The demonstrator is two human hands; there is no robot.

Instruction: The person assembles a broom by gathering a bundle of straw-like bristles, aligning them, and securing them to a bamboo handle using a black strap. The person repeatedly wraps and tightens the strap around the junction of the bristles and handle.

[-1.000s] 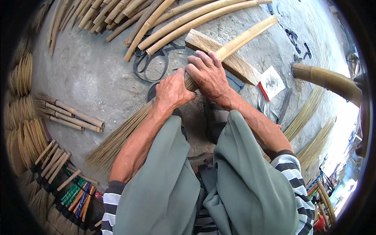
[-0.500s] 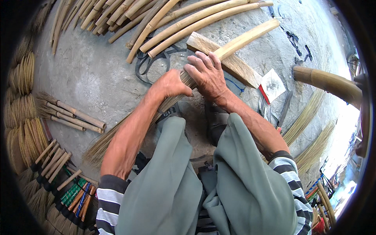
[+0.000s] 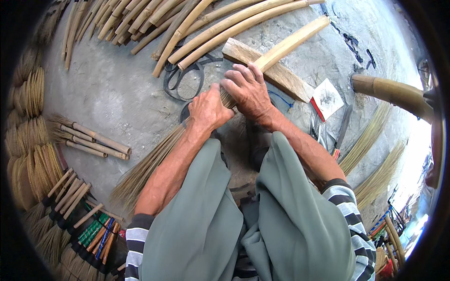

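Observation:
A stick broom lies slantwise in front of my knees, its pale bamboo handle pointing up to the right and its bundle of thin sticks fanning down to the left. My left hand is closed round the stick bundle. Just beside it, my right hand wraps the place where sticks and handle meet, fingers curled over the top. The handle rests across a rough wooden block on the floor. My palms hide the join. Black rubber strips lie looped beyond my left hand.
Bamboo poles are piled at the far side. To the right lie a white card, a long knife, loose stick bundles and a thick bamboo post. Small brooms and stacked finished ones sit at left.
My left hand has rolled over the bundle, its back now facing up, and its forearm has shifted right. The brush end has swung slightly right; the handle's far end has moved a little up and left.

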